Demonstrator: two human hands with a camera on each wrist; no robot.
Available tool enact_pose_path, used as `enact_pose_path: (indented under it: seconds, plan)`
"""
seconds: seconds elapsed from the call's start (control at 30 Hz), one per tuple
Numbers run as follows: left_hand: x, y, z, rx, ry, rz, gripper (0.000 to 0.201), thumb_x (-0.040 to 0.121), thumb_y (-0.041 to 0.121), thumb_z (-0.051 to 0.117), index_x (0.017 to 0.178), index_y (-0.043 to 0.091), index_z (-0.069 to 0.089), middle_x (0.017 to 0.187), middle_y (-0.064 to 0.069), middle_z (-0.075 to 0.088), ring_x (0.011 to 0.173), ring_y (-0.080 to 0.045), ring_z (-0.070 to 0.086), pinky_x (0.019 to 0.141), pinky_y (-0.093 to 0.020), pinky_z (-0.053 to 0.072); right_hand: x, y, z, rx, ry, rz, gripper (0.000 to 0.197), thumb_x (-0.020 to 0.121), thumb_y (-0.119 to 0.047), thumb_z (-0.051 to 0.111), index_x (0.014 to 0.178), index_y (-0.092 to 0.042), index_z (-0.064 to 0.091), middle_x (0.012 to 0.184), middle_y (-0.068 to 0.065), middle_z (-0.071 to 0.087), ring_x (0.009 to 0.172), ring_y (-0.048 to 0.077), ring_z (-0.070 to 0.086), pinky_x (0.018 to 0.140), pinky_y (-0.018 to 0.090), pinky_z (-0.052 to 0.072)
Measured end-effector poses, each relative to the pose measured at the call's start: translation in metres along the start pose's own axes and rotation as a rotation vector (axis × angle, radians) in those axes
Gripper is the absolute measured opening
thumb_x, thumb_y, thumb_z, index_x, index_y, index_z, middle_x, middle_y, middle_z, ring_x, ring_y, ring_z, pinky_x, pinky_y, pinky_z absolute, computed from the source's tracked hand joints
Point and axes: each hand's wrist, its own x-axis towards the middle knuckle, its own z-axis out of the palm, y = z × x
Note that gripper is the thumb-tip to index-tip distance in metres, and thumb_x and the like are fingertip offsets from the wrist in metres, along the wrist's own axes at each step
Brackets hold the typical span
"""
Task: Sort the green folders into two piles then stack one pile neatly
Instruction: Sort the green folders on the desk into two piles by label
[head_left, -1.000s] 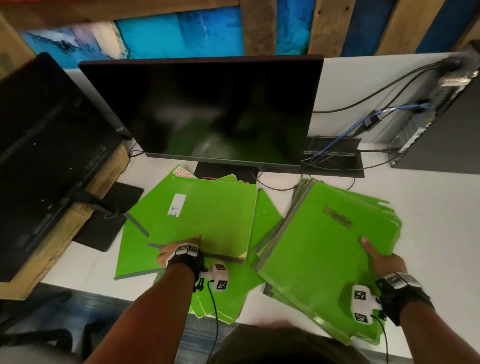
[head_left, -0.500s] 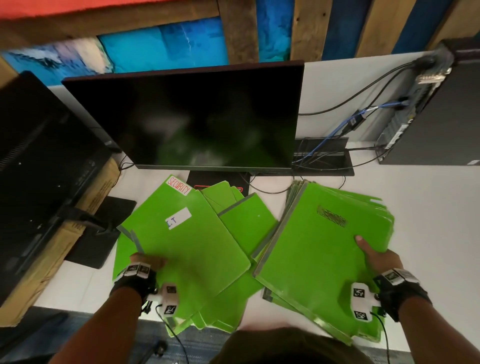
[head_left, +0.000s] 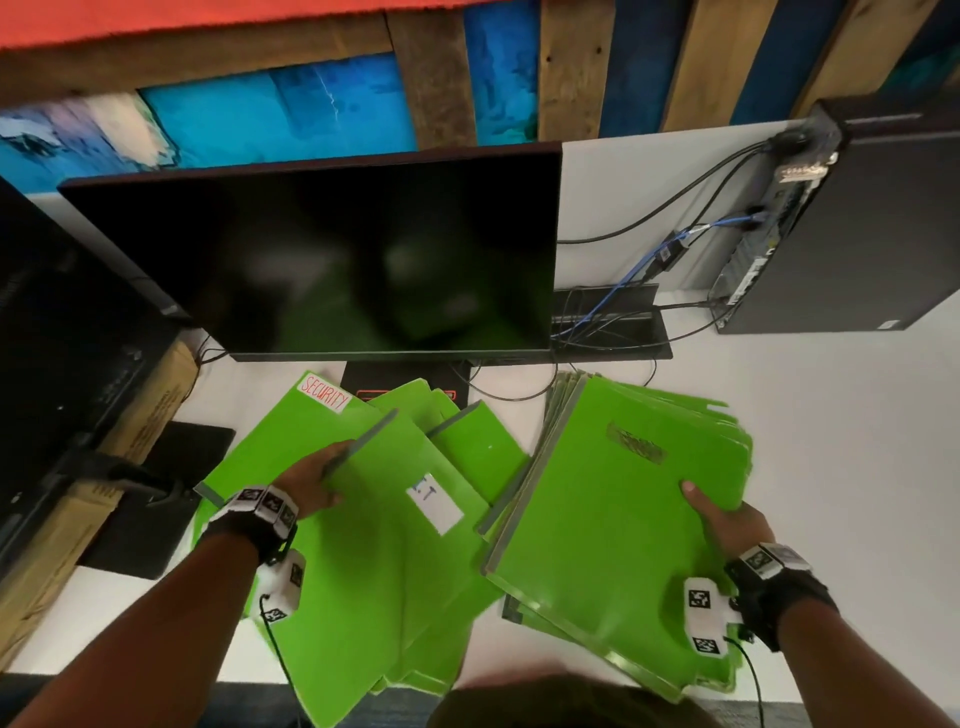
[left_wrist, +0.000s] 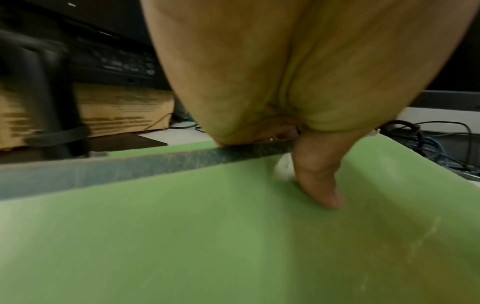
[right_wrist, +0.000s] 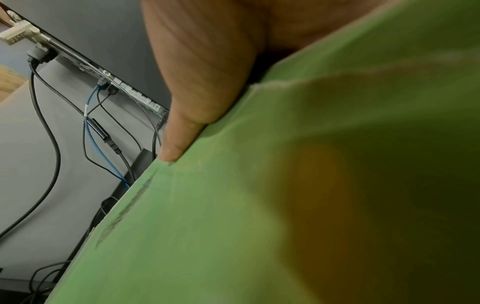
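1. The left hand (head_left: 311, 483) pinches the grey spine edge of a green folder (head_left: 395, 561). In the left wrist view the thumb (left_wrist: 320, 183) lies on top of the cover and the fingers curl under the edge.
2. That folder bears a white label (head_left: 435, 503) and lies tilted on top of the left pile (head_left: 291, 447), a loose fan of folders with one tagged "SECURITY" (head_left: 324, 397) at the far end.
3. The right hand (head_left: 727, 525) grips the right edge of the right pile (head_left: 613, 519): thumb on the top cover, fingers hidden beneath. In the right wrist view the thumb (right_wrist: 187, 131) presses the top folder's edge.
4. The right pile is thicker and roughly aligned; its near corner hangs past the desk (head_left: 857, 467) edge.
5. The two piles lie side by side and touch near the middle.
6. Behind them stands a dark monitor (head_left: 332, 254), with cables (head_left: 623, 291) and a computer tower (head_left: 852, 228) to the right.
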Motion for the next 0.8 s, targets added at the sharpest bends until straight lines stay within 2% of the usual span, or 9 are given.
enact_pose_path:
  seconds: [0.07,0.17,0.3,0.4,0.5,0.57,0.63,0.7,0.8]
  plan:
    - [0.011,0.018,0.007,0.037,-0.016,0.009,0.08,0.077,0.0,0.07,0.144,0.019,0.032,0.146,-0.006,0.041,0.135,-0.028,0.038,0.11,-0.042,0.035,0.002,0.001,0.0,-0.002,-0.006,-0.009,0.065,0.079,-0.056,0.064,0.114,-0.002,0.066,0.099,0.019,0.066,0.08,0.028,0.057,0.071,0.03,0.041]
    - [0.023,0.035,0.014,0.054,0.006,-0.023,0.076,0.075,0.002,0.072,0.14,0.019,0.037,0.141,-0.007,0.045,0.129,-0.029,0.044,0.105,-0.041,0.041,0.005,0.003,0.001,0.001,-0.008,-0.018,0.064,0.078,-0.057,0.065,0.114,-0.004,0.066,0.111,0.022,0.068,0.081,0.027,0.057,0.074,0.031,0.044]
    - [0.028,0.042,0.012,0.058,-0.022,-0.05,0.072,0.075,0.009,0.075,0.138,0.018,0.04,0.137,-0.009,0.048,0.123,-0.029,0.048,0.098,-0.039,0.043,0.008,0.005,0.001,0.013,-0.008,-0.02,0.062,0.078,-0.057,0.065,0.113,-0.006,0.067,0.11,0.021,0.068,0.08,0.027,0.059,0.072,0.03,0.045]
    - [0.03,0.044,0.007,0.048,-0.087,-0.051,0.075,0.075,0.021,0.077,0.139,0.016,0.039,0.142,-0.007,0.045,0.129,-0.028,0.043,0.106,-0.042,0.038,0.01,0.005,0.001,0.015,-0.01,-0.013,0.061,0.078,-0.057,0.065,0.111,-0.006,0.068,0.105,0.02,0.069,0.079,0.027,0.06,0.07,0.03,0.045]
    - [0.029,0.048,0.006,0.087,-0.113,-0.047,0.073,0.079,0.024,0.074,0.141,0.016,0.036,0.143,-0.009,0.044,0.129,-0.028,0.044,0.107,-0.041,0.037,0.013,0.005,-0.001,-0.002,-0.015,0.001,0.063,0.077,-0.059,0.064,0.108,-0.004,0.068,0.096,0.017,0.068,0.077,0.027,0.06,0.059,0.026,0.042]
    - [0.026,0.048,0.005,0.009,-0.091,-0.044,0.074,0.078,0.021,0.074,0.141,0.019,0.035,0.142,-0.011,0.045,0.126,-0.029,0.047,0.105,-0.043,0.04,0.014,0.005,-0.001,-0.003,-0.017,0.005,0.063,0.078,-0.059,0.064,0.108,-0.003,0.068,0.096,0.018,0.067,0.075,0.026,0.059,0.052,0.021,0.036]
    - [0.02,0.044,0.003,-0.074,-0.103,-0.006,0.08,0.078,0.018,0.074,0.144,0.023,0.03,0.147,-0.01,0.039,0.13,-0.03,0.043,0.107,-0.048,0.037,0.015,0.005,0.0,-0.002,-0.015,0.005,0.064,0.078,-0.059,0.064,0.108,-0.003,0.068,0.094,0.016,0.066,0.072,0.025,0.058,0.051,0.02,0.034]
    - [0.012,0.038,0.002,-0.105,-0.14,0.023,0.08,0.081,0.017,0.07,0.147,0.023,0.025,0.152,-0.007,0.031,0.137,-0.029,0.034,0.113,-0.048,0.028,0.014,0.005,0.0,-0.006,-0.017,0.001,0.064,0.078,-0.059,0.064,0.109,-0.003,0.068,0.095,0.017,0.066,0.072,0.025,0.058,0.052,0.023,0.037]
    - [0.001,0.021,0.002,-0.236,-0.122,-0.04,0.068,0.085,0.02,0.065,0.144,0.015,0.032,0.149,-0.007,0.037,0.138,-0.028,0.033,0.115,-0.047,0.023,0.016,0.007,0.002,-0.002,-0.014,-0.008,0.065,0.076,-0.061,0.065,0.112,-0.006,0.067,0.106,0.019,0.069,0.08,0.027,0.06,0.065,0.028,0.044]
